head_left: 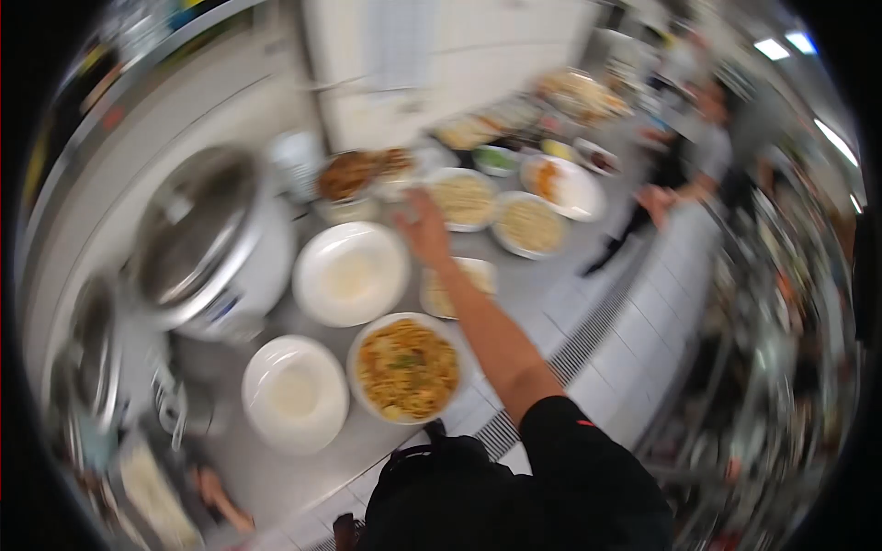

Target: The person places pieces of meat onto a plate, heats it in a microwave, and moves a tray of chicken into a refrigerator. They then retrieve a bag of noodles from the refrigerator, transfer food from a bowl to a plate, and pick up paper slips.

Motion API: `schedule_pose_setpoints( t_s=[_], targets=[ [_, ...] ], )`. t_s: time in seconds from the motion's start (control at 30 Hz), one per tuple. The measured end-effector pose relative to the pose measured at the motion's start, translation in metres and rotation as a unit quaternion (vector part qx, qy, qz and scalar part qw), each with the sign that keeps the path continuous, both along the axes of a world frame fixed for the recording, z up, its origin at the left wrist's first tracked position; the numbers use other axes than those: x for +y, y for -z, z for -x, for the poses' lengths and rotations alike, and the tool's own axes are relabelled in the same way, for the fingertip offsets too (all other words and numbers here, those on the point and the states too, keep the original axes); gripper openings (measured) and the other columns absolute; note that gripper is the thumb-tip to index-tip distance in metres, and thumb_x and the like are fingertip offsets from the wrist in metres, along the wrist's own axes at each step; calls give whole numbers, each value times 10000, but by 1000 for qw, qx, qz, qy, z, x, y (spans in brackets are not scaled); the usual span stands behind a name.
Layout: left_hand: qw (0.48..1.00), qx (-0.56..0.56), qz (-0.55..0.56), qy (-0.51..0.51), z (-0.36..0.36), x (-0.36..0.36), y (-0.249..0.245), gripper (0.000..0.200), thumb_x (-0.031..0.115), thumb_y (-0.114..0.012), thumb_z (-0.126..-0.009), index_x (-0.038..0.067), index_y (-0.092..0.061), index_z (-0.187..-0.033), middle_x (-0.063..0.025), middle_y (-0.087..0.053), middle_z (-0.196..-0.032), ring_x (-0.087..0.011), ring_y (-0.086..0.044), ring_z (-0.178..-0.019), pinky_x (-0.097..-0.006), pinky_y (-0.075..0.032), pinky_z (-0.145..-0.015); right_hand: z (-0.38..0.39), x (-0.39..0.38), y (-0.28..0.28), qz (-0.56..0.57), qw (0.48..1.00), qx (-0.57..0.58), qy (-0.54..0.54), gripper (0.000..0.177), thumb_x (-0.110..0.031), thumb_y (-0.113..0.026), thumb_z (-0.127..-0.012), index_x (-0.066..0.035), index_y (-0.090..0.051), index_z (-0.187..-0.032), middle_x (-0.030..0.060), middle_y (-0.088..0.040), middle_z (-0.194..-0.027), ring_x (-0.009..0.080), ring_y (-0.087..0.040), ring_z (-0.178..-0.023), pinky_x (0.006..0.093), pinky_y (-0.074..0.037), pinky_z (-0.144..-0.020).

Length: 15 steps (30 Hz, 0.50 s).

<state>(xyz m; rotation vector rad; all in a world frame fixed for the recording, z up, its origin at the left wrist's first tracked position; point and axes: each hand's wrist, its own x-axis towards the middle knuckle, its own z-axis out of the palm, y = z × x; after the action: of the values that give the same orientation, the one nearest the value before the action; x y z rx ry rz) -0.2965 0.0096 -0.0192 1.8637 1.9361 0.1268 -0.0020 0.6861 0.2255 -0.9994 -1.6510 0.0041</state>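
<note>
My right hand (424, 227) reaches out over the steel counter (216, 441), its fingers apart though smeared by motion. It is nearest to a white bowl of pale grated-looking food (462, 199) and to containers of reddish-brown food (346, 175). Under the forearm is a dish of pale food (459, 286), partly covered. Closer to me stand a bowl of noodles with green garnish (407, 369) and two wide white bowls, one farther off (352, 274) and one nearer (295, 395), each with something pale at its centre. My left hand is out of sight.
Large lidded cookers (216, 248) line the left. Farther along are a second pale-food bowl (529, 226), an orange-food plate (562, 187) and a green-food bowl (496, 161). Another person's arm (680, 197) shows at right; another hand (219, 496) at lower left. A floor drain (588, 340) runs alongside.
</note>
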Motion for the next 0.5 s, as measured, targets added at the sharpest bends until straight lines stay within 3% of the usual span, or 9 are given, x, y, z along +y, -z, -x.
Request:
schedule_pose_setpoints(
  t_s=[0.13,0.2,0.27,0.33,0.37,0.4,0.43,0.47,0.5],
  targets=[
    [926,-241,260,-131,34,85,47,304,286,-659,-788,29,-571,-924,-138,-618,-841,-293,-628,-722,-443,-525,-623,-144,-179,-22,215,958,95,167,198,-176,-672,-797,-28,-627,-921,169,-592,-1016,364,-578,-903,403,-469,-800],
    [844,-312,349,-262,25,133,54,297,285,-645,-796,35,-565,-935,-137,-614,-842,-292,-621,-708,-440,-520,-610,-225,-284,43,229,928,106,274,146,-132,-640,-814,-8,-609,-885,143,-585,-964,298,-567,-912,393,-454,-773],
    [833,-311,376,-262,14,171,56,290,283,-631,-805,41,-560,-946,-136,-609,-843,-291,-614,-694,-438,-515,-597,-298,-439,143,271,877,74,390,381,-127,-637,-803,-40,-570,-1169,181,-553,-1148,336,-480,-1150,383,-428,-940],
    [841,-304,387,-227,-1,196,52,283,282,-618,-813,47,-554,-957,-135,-604,-844,-290,-607,-680,-436,-511,-584,-330,-649,220,464,731,41,498,457,-267,-612,-816,-86,-555,-1232,205,-565,-1199,365,-509,-1144,417,-408,-990],
    [844,-298,391,-214,-10,204,47,280,281,-611,-817,50,-551,-963,-135,-601,-845,-289,-604,-673,-435,-508,-577,-322,-752,241,644,563,-27,517,406,-289,-583,-806,-75,-604,-1150,202,-578,-1181,353,-532,-1119,413,-425,-967],
    [847,-295,396,-195,-18,211,44,277,280,-604,-821,53,-548,-968,-134,-599,-846,-289,-600,-666,-434,-506,-571,-314,-862,305,656,499,21,566,292,-245,-573,-767,-69,-671,-979,193,-624,-1084,339,-585,-1029,419,-475,-876],
    [850,-290,402,-178,-25,215,43,274,279,-597,-825,55,-545,-974,-134,-596,-846,-288,-597,-659,-433,-504,-564,-247,-922,267,614,465,-51,636,211,-196,-568,-727,-83,-696,-850,182,-660,-916,335,-631,-893,427,-504,-782],
    [852,-283,409,-162,-33,215,42,271,279,-590,-829,58,-542,-979,-133,-594,-847,-288,-593,-652,-432,-501,-557,-221,-998,289,724,432,-41,537,156,-179,-581,-725,-74,-693,-755,166,-663,-771,327,-651,-775,420,-518,-710],
    [853,-275,419,-144,-41,215,42,268,278,-583,-833,61,-539,-984,-133,-591,-848,-287,-590,-645,-431,-499,-551,-175,-1024,266,756,389,152,504,203,-212,-594,-758,-41,-677,-827,173,-671,-802,321,-661,-743,432,-523,-674]
  ],
)
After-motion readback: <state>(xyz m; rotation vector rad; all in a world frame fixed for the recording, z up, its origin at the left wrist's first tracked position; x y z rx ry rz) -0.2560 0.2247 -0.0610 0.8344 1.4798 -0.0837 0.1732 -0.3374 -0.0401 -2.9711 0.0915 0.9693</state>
